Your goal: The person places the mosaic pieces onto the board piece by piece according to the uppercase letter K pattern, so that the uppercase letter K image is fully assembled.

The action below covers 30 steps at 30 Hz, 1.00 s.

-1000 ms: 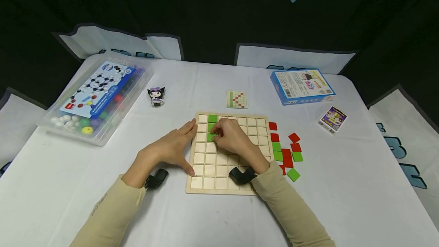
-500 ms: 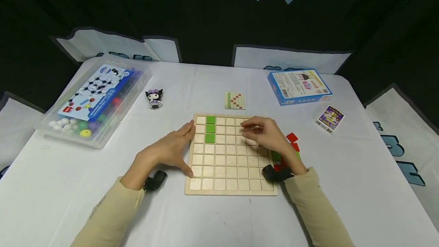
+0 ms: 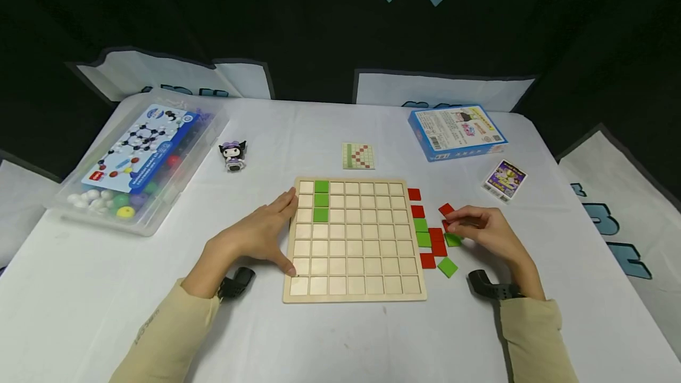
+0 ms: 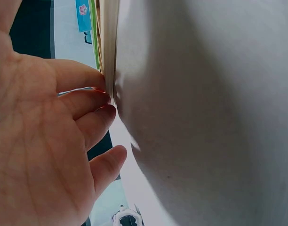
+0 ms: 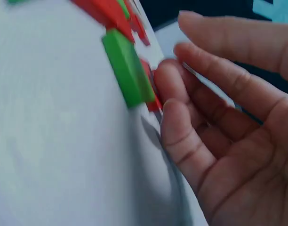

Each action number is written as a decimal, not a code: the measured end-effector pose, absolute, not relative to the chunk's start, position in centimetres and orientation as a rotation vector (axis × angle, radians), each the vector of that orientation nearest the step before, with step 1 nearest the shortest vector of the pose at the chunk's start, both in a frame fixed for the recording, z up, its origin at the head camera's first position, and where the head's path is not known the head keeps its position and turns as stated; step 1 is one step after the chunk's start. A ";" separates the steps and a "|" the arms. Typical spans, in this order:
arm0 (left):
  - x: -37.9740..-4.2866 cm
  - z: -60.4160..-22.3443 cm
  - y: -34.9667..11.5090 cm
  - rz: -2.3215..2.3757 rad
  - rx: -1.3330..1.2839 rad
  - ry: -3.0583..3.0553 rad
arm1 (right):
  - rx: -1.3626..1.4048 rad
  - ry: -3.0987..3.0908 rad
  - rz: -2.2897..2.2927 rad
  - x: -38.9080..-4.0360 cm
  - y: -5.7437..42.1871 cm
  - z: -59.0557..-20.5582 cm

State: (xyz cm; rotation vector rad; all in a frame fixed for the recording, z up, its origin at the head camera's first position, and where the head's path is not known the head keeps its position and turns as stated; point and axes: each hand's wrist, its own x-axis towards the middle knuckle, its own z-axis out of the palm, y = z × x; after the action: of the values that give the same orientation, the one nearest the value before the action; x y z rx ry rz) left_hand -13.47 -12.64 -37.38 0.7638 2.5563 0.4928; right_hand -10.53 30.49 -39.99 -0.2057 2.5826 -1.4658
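A wooden grid board [image 3: 353, 249] lies flat on the table, with several green square tiles [image 3: 321, 200] in its second column at the far end. My left hand [image 3: 255, 238] rests along the board's left edge, thumb near the front corner. In the left wrist view its fingertips touch the board's side. To the right of the board lie loose red tiles [image 3: 437, 247] and green tiles [image 3: 448, 267]. My right hand [image 3: 492, 235] reaches over them, thumb and forefinger bent beside a red tile and a green tile [image 5: 127, 68]. No tile shows between those fingertips.
A small pattern card [image 3: 358, 156] lies beyond the board. A figurine [image 3: 233, 155] and a clear plastic case of coloured balls [image 3: 140, 158] stand at the left. A blue box [image 3: 459, 132] and a small card pack [image 3: 505, 180] lie at the back right.
My right hand has left the green column on the board and moved right, over the loose tiles. My left hand has stayed at the board's edge.
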 end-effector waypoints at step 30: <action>-13.5 -37.5 -12.7 0.506 0.747 2.537 | 0.024 2.939 -1.034 -10.4 30.2 -40.4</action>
State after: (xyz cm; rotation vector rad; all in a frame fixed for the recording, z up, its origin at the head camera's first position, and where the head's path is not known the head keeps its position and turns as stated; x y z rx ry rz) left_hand -13.50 -12.73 -37.49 0.7472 2.5371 0.5064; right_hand -10.42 30.24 -40.35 0.0237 2.9392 -1.0340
